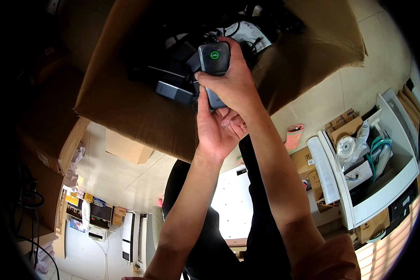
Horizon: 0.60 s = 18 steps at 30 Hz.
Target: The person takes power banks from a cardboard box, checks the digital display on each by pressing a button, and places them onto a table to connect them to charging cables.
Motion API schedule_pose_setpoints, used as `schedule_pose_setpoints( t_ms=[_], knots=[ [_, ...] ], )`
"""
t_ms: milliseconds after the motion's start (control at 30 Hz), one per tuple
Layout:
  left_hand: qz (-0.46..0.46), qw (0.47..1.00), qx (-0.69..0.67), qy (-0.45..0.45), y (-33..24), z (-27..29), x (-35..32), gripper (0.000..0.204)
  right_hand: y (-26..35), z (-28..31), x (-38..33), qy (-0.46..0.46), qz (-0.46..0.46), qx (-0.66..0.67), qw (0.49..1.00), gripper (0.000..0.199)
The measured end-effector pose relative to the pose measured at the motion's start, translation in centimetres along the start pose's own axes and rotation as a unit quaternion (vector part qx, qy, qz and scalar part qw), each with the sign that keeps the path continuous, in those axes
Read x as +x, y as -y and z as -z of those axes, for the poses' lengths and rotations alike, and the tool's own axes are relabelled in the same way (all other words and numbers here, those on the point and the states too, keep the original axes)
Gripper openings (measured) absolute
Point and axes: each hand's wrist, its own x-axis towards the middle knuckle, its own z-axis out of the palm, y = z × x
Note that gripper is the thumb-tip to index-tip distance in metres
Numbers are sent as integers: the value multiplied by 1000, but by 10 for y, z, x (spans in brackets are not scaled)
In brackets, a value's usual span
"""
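Note:
My right hand (233, 79) grips a dark grey power-bank-like device (214, 58) with a small round green-lit display, holding it over an open cardboard box (140, 116). My left hand (214, 128) sits just below, palm up, its thumb and fingers against the lower end of a second grey block (214, 99) under the device. Both forearms rise from the lower edge. Inside the box lie more dark devices (175, 92) and tangled black cables (247, 44).
A smaller cardboard box (126, 148) lies on the tiled floor. At right stands a white shelf unit (382, 186) with cable coils and bags, with cartons (343, 123) beside it. A pink sock-like item (294, 135) lies on the floor. More boxes (51, 140) are stacked at left.

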Motion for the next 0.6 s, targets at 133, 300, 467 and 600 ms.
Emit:
schedule_pose_setpoints(
  t_ms=[133, 300, 467, 600],
  knots=[
    [-7, 1000, -3, 0, 0, -5, -2, 65, 3, -1, 1, 5, 5, 7, 1000, 85],
    [-6, 1000, 7, -10, 5, -1, 5, 64, -9, 5, 4, -1, 3, 12, 1000, 85],
    [-4, 1000, 9, 4, 5, -6, 4, 64, -5, 7, 5, 2, 3, 3, 1000, 85],
    [-9, 972, 233, -4, 6, -1, 2, 58, 4, 33, 34, 70, 51, -89, 992, 88]
  ],
)
